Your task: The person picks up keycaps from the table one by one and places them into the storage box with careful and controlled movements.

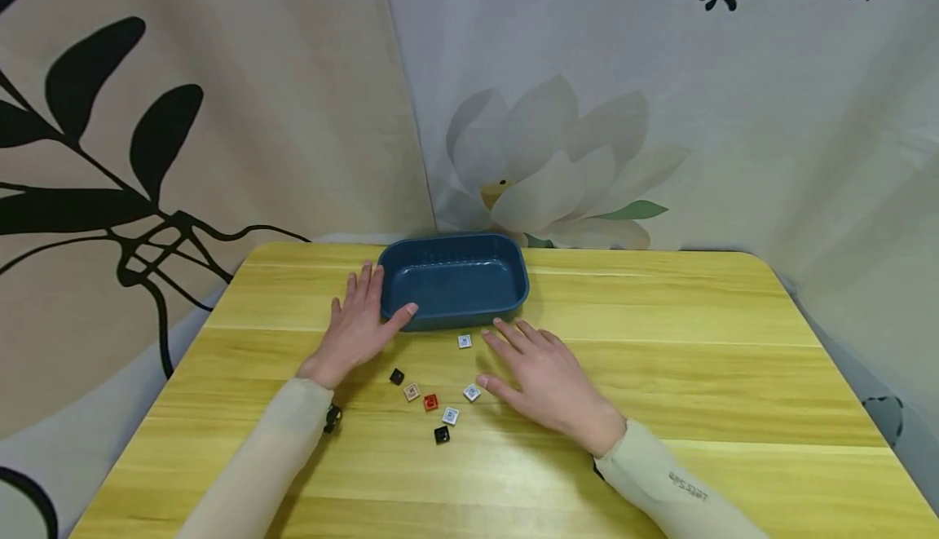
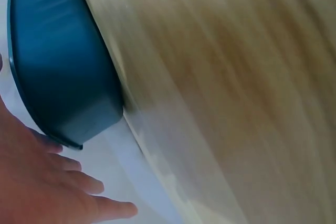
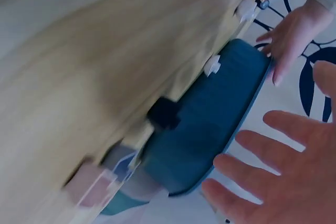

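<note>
A dark blue rectangular tray (image 1: 469, 323) stands at the far side of the wooden table. My left hand (image 1: 355, 331) is spread at its left end, thumb across the near corner and fingers along the side. In the left wrist view, those fingers (image 2: 113, 209) extend past the tray's rim (image 2: 31, 114). Right of the tray's front, my right hand (image 1: 546, 380) hovers palm down with fingers loosely extended, gripping nothing. Small keycaps lie between the hands: a white one (image 1: 465, 342), a red one (image 1: 430, 402) and a black one (image 1: 442, 435) among several.
Under the right hand, the right wrist view shows a blurred black piece (image 3: 164, 113) and a pinkish piece (image 3: 90, 184), both hidden from the head view. Patterned curtains (image 1: 293, 99) hang directly behind the table's far edge. The wooden tabletop (image 1: 697, 360) extends to the right.
</note>
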The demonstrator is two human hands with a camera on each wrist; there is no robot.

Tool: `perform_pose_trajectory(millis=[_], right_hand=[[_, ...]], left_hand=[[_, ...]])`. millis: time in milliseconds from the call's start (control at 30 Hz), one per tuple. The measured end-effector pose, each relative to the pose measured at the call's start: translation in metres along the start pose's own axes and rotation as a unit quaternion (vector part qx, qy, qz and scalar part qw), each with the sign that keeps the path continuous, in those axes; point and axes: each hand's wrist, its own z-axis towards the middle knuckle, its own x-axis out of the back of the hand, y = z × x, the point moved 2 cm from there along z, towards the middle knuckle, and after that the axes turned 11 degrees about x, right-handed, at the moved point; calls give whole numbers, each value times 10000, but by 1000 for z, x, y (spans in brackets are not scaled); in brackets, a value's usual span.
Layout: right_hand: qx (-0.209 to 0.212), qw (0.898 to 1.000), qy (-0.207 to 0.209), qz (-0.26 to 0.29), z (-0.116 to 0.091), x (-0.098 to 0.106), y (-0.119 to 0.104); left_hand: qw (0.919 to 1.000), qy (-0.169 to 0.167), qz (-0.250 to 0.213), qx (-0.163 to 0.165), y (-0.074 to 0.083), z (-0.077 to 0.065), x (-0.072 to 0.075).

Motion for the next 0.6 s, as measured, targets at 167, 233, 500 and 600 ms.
perform_pose_trajectory(millis=[167, 233, 500, 600], right_hand=[[482, 9988, 98, -36, 16, -4, -6], [603, 9980, 167, 1, 23, -6, -7], [606, 9978, 108, 251, 47, -14, -7], [656, 9975, -30, 263, 53, -18, -6]], left_hand=[[9999, 54, -93, 34, -7, -6, 8], [9999, 78, -147, 47, -10, -9, 11], [9993, 267, -241, 139, -22, -22, 21], [9990, 274, -328, 153, -26, -26, 23]])
